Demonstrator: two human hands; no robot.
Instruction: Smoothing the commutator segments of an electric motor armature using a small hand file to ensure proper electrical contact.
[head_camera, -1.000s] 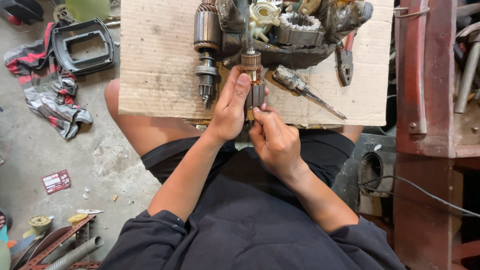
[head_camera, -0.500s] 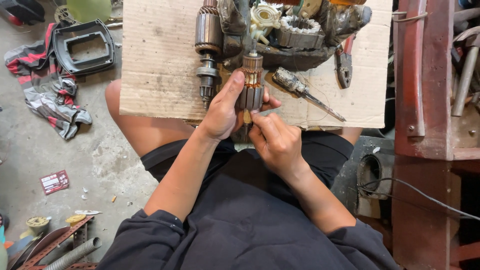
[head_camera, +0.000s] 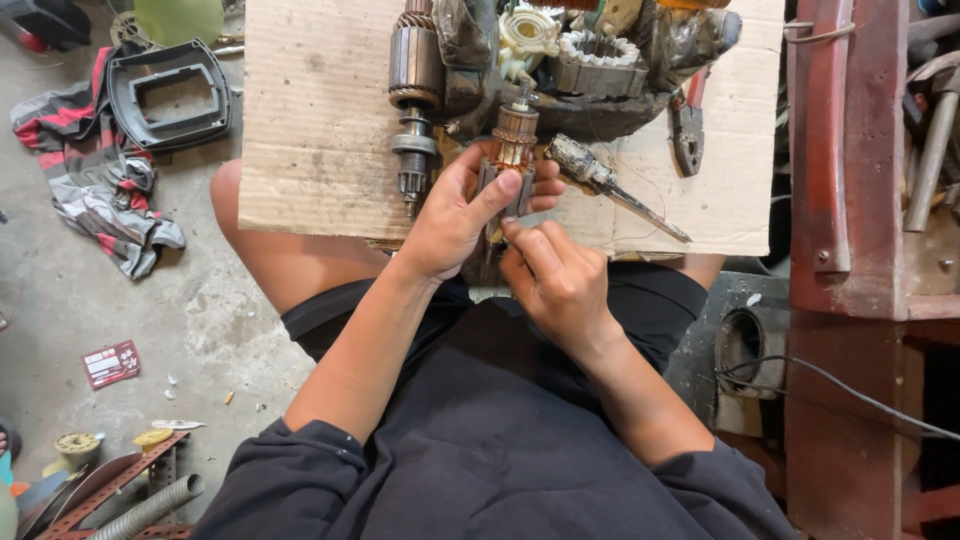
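The rotor (head_camera: 512, 150) is a copper-wound armature with a brownish commutator and a thin shaft on top, held upright over the near edge of the cardboard (head_camera: 310, 120) on the person's lap. Left hand (head_camera: 455, 215) is wrapped around it, thumb across the front. Right hand (head_camera: 555, 275) pinches at its lower end. A second rotor (head_camera: 414, 90), a screwdriver (head_camera: 600, 180) and pliers (head_camera: 688, 130) lie on the cardboard.
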